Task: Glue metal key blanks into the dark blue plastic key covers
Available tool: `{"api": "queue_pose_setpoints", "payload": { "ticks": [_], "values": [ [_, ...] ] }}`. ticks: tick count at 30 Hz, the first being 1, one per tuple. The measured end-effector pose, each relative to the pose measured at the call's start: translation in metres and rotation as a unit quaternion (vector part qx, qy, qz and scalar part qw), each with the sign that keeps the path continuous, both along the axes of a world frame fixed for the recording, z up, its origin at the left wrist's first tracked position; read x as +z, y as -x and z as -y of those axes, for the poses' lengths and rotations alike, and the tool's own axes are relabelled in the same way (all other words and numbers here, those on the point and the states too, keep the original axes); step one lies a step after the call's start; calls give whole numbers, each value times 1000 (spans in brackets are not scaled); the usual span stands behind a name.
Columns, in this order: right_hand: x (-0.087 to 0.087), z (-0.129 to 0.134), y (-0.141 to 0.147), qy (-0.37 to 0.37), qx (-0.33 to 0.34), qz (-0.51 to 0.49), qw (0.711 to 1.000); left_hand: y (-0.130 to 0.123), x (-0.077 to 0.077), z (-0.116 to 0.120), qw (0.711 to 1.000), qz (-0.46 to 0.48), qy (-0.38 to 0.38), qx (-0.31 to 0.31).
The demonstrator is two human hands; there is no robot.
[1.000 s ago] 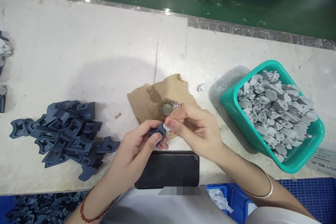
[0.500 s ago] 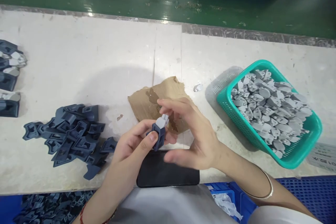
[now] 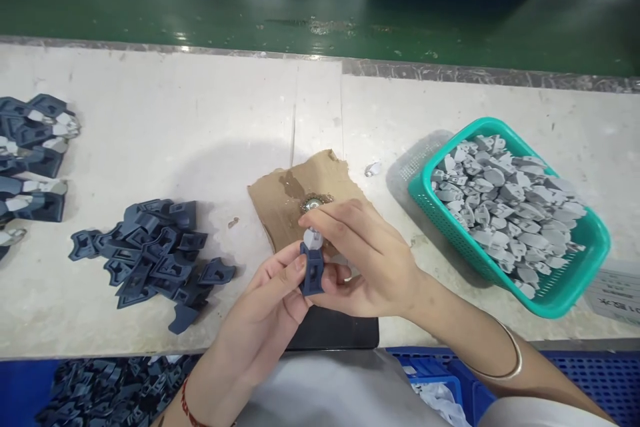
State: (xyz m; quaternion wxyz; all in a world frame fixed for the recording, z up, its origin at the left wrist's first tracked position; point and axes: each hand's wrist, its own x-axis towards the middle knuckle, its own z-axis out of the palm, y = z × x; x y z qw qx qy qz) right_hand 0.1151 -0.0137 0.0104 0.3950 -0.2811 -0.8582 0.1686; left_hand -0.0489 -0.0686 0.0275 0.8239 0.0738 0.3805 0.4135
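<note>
Between both hands stands a dark blue plastic part [image 3: 313,275], with a small light grey plastic piece [image 3: 313,239] seated at its upper end. My left hand [image 3: 273,300] pinches the blue part from the left, thumb on its side. From the right, my right hand [image 3: 373,260] closes round it, thumb and curled fingers at its lower side and the index finger reaching over beside the grey piece. Just beyond the fingers, a round metal cap [image 3: 313,203] rests on a torn piece of brown cardboard [image 3: 275,203] with wet stains.
A pile of dark blue parts [image 3: 155,253] lies left, and joined blue-and-grey parts [image 3: 35,147] at the far left. On the right stands a green basket [image 3: 545,307] of grey pieces. One loose grey piece [image 3: 373,169] lies near it. A black flat object [image 3: 345,331] sits below my hands.
My right hand has closed in from spread fingers onto the part. The blue part has turned more upright and shifted slightly right. The metal cap has come into view.
</note>
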Motion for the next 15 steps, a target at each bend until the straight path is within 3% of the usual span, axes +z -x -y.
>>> {"api": "queue_pose_setpoints", "payload": {
  "ticks": [7, 11, 13, 15],
  "values": [
    [6, 4, -2, 49, 28, 25, 998, 6, 5, 1, 998, -47, -25, -15],
    [25, -1, -14, 95, 39, 40, 994, 35, 27, -1, 994, -93, -60, -1],
    [35, -7, -27, 97, -45, 19, 994, 57, 39, -2, 985, -153, -70, 24],
    [43, -14, -43, 75, -204, 14, 976, 85, 45, -6, 959, -251, -101, 84]
  ]
}}
